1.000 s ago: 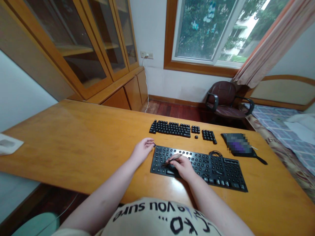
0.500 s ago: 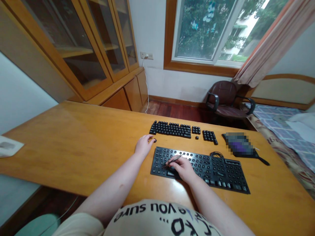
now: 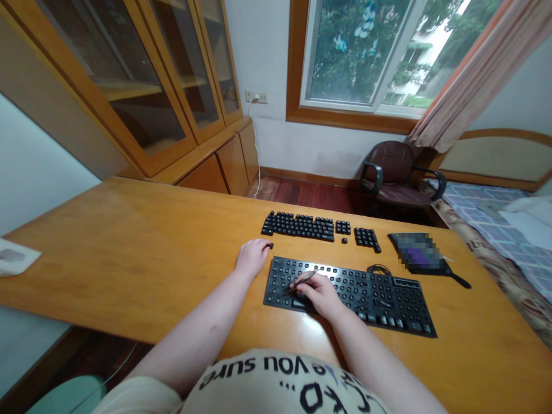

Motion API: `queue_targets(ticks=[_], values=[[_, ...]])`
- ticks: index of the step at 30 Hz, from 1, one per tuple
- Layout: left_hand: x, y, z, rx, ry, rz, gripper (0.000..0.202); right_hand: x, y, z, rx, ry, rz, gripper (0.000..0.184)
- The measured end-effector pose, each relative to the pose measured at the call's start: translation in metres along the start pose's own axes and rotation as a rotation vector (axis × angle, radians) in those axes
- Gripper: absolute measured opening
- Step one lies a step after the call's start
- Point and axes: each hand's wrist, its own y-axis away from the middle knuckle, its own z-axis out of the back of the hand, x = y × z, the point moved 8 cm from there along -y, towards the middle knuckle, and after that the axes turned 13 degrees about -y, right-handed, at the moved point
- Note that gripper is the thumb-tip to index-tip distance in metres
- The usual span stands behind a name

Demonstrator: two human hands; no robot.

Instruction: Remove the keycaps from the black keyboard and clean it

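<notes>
My left hand (image 3: 252, 257) is on the desk left of the keyboard, its fingers closed at the tips on a small black keycap (image 3: 271, 246). A black keyboard base (image 3: 357, 293) lies in front of me with most of its keycaps off, leaving bare switches; some caps sit along its near edge. Over its left half, my right hand (image 3: 321, 294) grips dark metal tweezers (image 3: 307, 277), the tips pointing left and down near the switches. Beyond the base, loose keycaps (image 3: 302, 226) stand in rows like a keyboard layout, with a separate keycap (image 3: 344, 240) nearer me.
A dark pouch-like item (image 3: 425, 265), partly blurred, lies at the desk's right. The keyboard's coiled cable (image 3: 379, 269) rests behind the base. A pale sheet (image 3: 17, 257) is at the far left of the wooden desk (image 3: 129, 247). An armchair (image 3: 394, 172) stands beyond it.
The fingers of my left hand have closed on the small keycap, which they were reaching beside before. My right hand and the tweezers have stayed in place.
</notes>
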Motion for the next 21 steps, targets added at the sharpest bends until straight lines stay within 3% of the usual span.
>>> queue_targets(ticks=[21], values=[[-0.0053,0.0032,0.0012,-0.008,-0.001,-0.004,0.03,0.0025,-0.0002,-0.0005,-0.002,0.026,-0.019,0.009]])
